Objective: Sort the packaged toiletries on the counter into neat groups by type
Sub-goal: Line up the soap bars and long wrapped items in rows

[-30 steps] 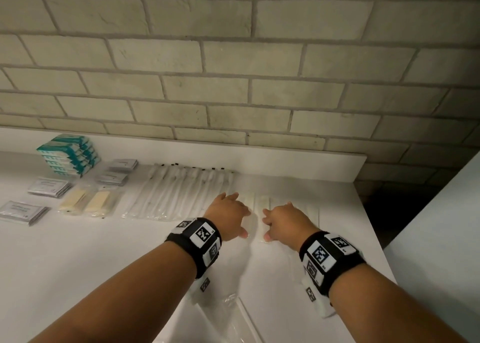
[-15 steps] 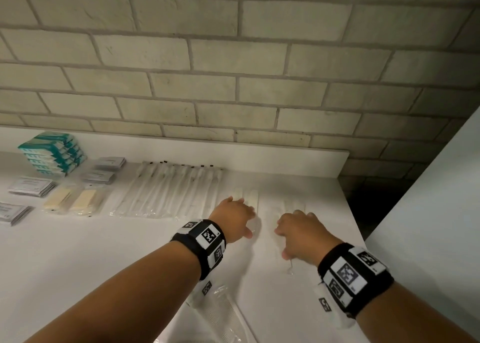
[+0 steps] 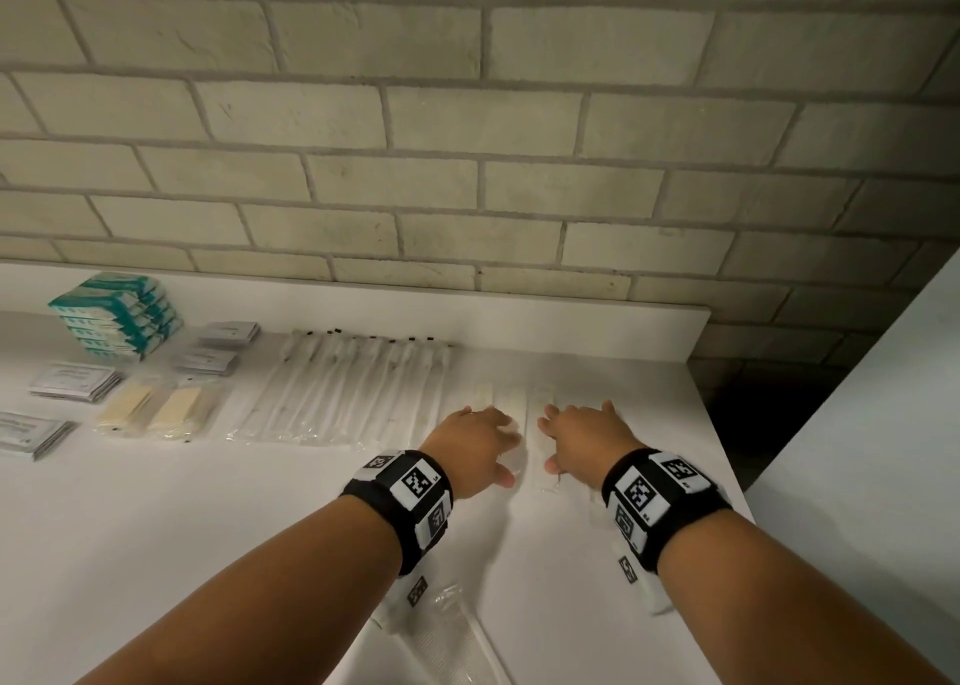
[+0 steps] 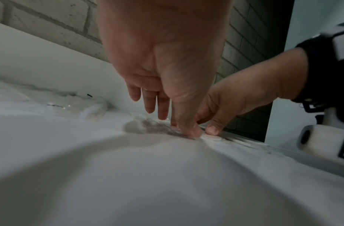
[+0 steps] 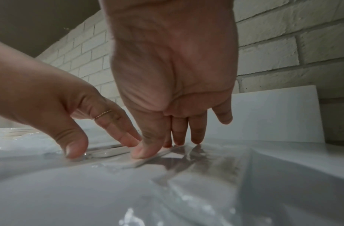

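Both hands are down on the clear-wrapped white packets (image 3: 540, 427) lying side by side at the right end of the white counter (image 3: 156, 518), just before the low white backsplash (image 3: 519, 328). The left hand (image 3: 475, 443) has its fingers extended, tips pressing flat on a crinkled wrapper, nothing gripped; from the left wrist view its thumb (image 4: 188, 120) touches down right beside the other hand's thumb. The right hand (image 3: 584, 437) is likewise spread, fingertips (image 5: 196, 137) and thumb pressing a packet to the surface, no curl around it. A thin ring (image 5: 103, 113) shows on a finger of the left hand.

To the left, touching the packets' row, sits a tidy line of wrapped toothbrushes (image 3: 353, 388). Further left lie two cream-coloured items in clear bags (image 3: 156, 411), small grey sachets (image 3: 218, 349) in piles, and a stack of teal-and-white boxes (image 3: 114, 313) by the brick wall (image 3: 467, 139). Near the bottom edge, a loose clear wrapper (image 3: 452, 632).
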Action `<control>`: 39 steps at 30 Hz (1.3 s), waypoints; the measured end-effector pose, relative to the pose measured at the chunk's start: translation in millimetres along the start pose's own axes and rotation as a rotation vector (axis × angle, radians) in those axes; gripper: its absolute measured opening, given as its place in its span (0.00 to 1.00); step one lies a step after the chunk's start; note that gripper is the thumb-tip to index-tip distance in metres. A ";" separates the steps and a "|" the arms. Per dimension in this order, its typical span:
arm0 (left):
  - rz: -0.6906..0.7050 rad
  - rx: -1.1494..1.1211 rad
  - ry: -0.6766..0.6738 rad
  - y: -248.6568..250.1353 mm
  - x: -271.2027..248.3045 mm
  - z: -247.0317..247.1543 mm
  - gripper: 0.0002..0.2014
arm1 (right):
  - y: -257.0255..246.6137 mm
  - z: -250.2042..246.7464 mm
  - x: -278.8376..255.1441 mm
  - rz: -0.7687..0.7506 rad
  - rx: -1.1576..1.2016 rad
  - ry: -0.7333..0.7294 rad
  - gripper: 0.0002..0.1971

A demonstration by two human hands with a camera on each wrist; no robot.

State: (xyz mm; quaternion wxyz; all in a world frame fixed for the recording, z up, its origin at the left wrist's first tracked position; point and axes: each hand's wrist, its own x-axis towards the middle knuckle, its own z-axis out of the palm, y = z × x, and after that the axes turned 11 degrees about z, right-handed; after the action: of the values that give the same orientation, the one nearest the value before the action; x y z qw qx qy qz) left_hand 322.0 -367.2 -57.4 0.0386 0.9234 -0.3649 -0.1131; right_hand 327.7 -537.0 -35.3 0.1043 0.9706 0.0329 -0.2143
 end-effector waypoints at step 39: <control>0.092 -0.053 -0.095 36.0 12.0 2.5 0.26 | 10.3 6.9 -15.7 0.422 0.420 0.088 0.14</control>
State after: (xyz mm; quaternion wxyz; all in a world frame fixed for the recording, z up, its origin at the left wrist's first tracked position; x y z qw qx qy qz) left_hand 306.0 -401.6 -56.5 0.0508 0.8980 -0.4050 -0.1645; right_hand 311.7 -548.9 -32.8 -0.0578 0.9647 -0.2100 -0.1480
